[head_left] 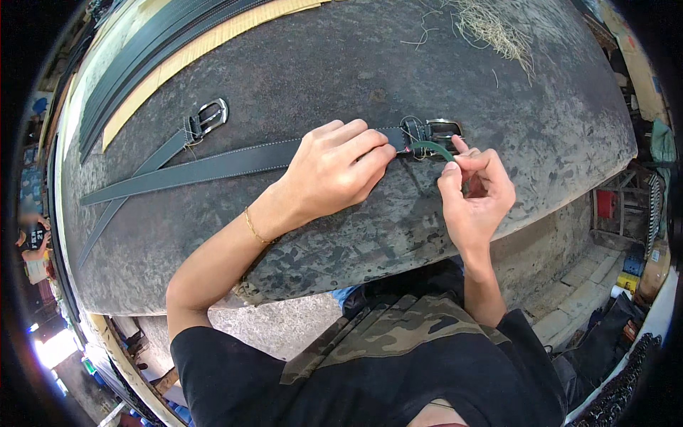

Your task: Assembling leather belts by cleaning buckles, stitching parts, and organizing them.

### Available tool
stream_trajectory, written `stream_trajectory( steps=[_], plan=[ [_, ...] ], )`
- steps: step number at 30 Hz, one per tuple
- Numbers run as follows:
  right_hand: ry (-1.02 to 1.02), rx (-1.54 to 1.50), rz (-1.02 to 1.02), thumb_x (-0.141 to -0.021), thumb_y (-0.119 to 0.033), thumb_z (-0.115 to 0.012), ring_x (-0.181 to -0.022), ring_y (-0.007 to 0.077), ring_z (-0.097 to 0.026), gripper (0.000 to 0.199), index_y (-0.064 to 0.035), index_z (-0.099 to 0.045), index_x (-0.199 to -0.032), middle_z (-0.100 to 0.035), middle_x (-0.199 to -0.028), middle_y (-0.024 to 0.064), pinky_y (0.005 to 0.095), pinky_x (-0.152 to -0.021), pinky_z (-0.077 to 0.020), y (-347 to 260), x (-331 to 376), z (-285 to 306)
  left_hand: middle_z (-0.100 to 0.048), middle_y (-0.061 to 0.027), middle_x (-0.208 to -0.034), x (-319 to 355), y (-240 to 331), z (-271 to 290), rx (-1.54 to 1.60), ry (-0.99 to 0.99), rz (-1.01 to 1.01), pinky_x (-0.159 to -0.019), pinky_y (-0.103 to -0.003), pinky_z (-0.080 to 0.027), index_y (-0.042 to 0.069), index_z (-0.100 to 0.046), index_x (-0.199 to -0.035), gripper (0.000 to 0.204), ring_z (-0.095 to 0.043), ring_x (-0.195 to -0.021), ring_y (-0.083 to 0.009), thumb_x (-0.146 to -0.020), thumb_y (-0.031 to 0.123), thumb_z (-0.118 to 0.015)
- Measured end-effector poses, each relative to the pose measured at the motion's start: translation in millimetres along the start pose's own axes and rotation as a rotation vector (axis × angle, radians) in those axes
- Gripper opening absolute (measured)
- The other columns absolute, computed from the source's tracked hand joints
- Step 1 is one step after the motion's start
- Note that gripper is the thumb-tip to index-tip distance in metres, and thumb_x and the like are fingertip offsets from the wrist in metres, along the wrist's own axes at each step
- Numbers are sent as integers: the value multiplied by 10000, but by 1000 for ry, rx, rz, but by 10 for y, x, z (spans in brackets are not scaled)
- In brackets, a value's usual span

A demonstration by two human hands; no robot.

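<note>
Head view: your right hand [478, 191] has thumb and index finger clamped on the free end of a green strip [432, 146], just below the buckle [445, 122]. Left hand [336, 165] bears on the dark belt [242, 159], fingers bunched and curled over it; can't tell if they grip underneath.

Strip looks light, thin, bendy; pinch near the tip. Belt likely light, flexible along its length, stiffer at the buckle; pin it flat close to the buckle end.

Pose: left palm down, elbow bent, forearm in from lower left; right forearm nearly upright, wrist below the strip.

Belt lies across the bench [284, 78], crossing a second belt [162, 152] at left. Thread tangle [496, 30] far right, dark strips [163, 60] far left.
</note>
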State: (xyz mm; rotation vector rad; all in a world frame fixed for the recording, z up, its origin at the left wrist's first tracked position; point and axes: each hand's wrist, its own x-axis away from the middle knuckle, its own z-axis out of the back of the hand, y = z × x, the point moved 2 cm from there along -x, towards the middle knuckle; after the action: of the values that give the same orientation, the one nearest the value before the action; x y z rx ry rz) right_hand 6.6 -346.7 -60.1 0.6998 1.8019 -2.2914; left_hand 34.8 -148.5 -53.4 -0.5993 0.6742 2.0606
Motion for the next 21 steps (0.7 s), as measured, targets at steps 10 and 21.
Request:
stream_trajectory(
  steps=[10,21],
  plan=[
    [-40,69,25,-735,63,-635,-545,59,-467,87,6,-571,-748,-476,-567,14,434,-974,-515,-14,-22,-15,-630,-76,-872,8,-1,1,7,-21,11,-561,-318,-486,31,-647,-872,259,-609,-704,-216,-645,5,-769],
    [-53,89,37,-733,63,-639,-532,65,-467,92,6,-570,-753,-471,-555,18,425,-970,-517,-18,-25,-16,-629,-79,-864,13,-1,0,1,-18,5,-564,-321,-487,27,-649,-876,254,-606,-696,-220,-651,-4,-762]
  ],
)
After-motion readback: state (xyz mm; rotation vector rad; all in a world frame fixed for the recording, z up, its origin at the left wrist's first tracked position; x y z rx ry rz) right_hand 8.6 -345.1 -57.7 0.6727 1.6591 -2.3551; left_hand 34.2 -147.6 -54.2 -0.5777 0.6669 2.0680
